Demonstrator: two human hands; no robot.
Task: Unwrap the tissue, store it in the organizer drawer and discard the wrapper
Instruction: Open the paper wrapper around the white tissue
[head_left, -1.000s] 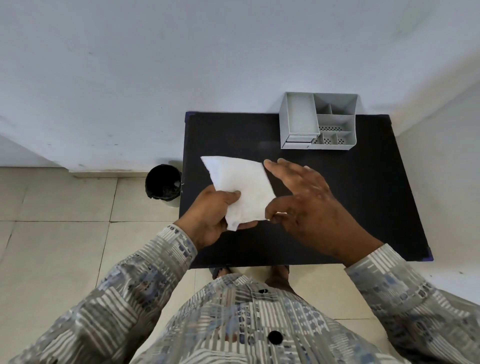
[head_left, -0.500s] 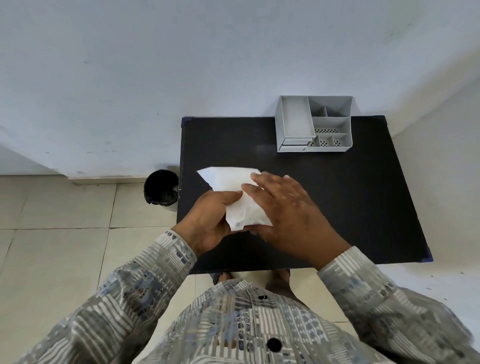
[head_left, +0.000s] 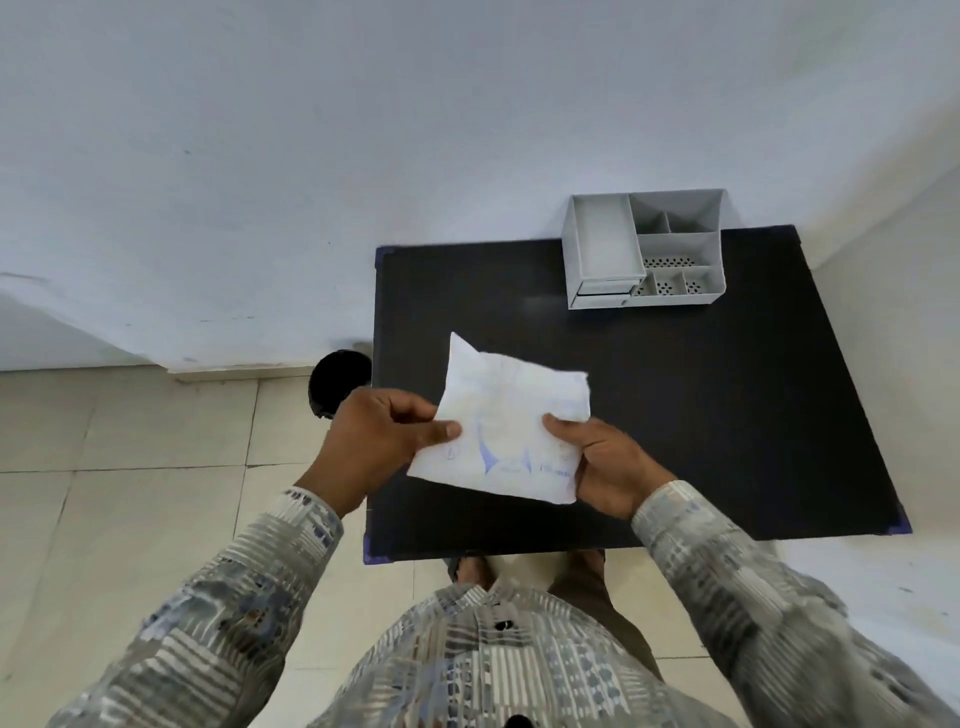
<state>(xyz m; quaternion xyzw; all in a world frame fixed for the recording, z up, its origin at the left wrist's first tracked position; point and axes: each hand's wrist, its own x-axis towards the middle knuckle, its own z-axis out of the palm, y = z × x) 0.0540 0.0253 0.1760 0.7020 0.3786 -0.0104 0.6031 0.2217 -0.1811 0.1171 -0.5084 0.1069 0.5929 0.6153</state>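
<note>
A white tissue packet (head_left: 506, 426) with faint blue print is held flat above the black table (head_left: 727, 415), between both hands. My left hand (head_left: 379, 441) pinches its left edge, thumb on top. At its right edge, my right hand (head_left: 602, 462) grips the packet with the thumb over it. The grey organizer (head_left: 644, 249) stands at the table's far edge, its small drawer (head_left: 602, 299) at the front left looking shut. I cannot tell wrapper from tissue inside.
A black waste bin (head_left: 337, 379) stands on the tiled floor at the table's left side, against the white wall (head_left: 363, 130). My feet show under the table's near edge (head_left: 519, 551). Another wall runs along the right.
My right hand went from lying over the packet to gripping its right edge. The packet has turned flat and wide, printed side up. My view has shifted left.
</note>
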